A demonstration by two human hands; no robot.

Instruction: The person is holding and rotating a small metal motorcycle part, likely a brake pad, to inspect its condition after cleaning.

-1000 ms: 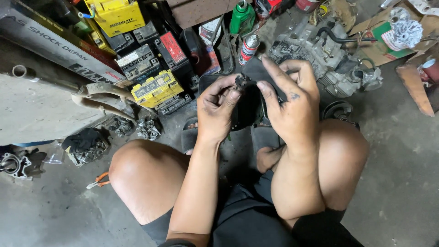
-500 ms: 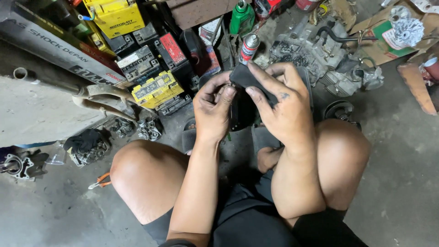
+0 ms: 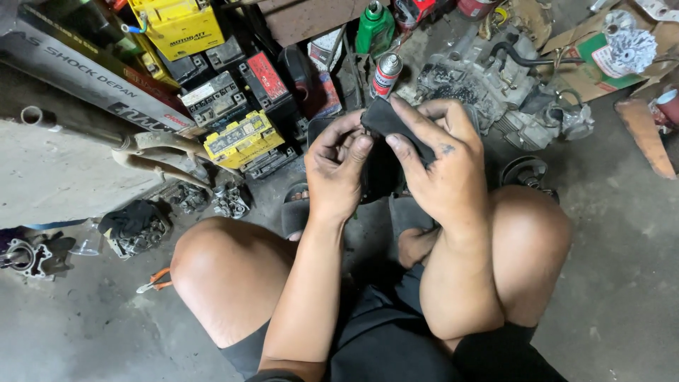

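A black rubber part [image 3: 385,152], dark, matte and flexible-looking, was held up between both hands just above the person's knees, with the engine [image 3: 488,88] on the floor right behind it. Its upper edge folded over the fingers as a flat flap, while its lower body hung as a rounded dark mass; its exact shape could not be told. The left hand [image 3: 339,173] was curled narrow around the part's left side, thumb and fingertips pinching the edge. The right hand [image 3: 442,166] gripped the part from the right, its fingers laid over the top flap and pressing it down.

Just left of the engine stood a small spray can [image 3: 387,74] with a red and white label, and beyond that a green plastic bottle [image 3: 374,28] with a green cap. Farther left of the engine lay a row of batteries: a yellow rectangular battery [image 3: 240,138] nearest the left hand, a black one with a red label [image 3: 265,78] behind it, a grey-topped one [image 3: 212,99] beside that, and a larger yellow box-shaped battery [image 3: 180,28] at the back. A long grey carton [image 3: 92,88] with white lettering lay slantwise far left of the engine. To the engine's right sat an open cardboard box [image 3: 601,67] with a green panel. Orange-handled pliers [image 3: 157,281] lay on the concrete floor [image 3: 622,233] well left of the engine, beside the left knee.
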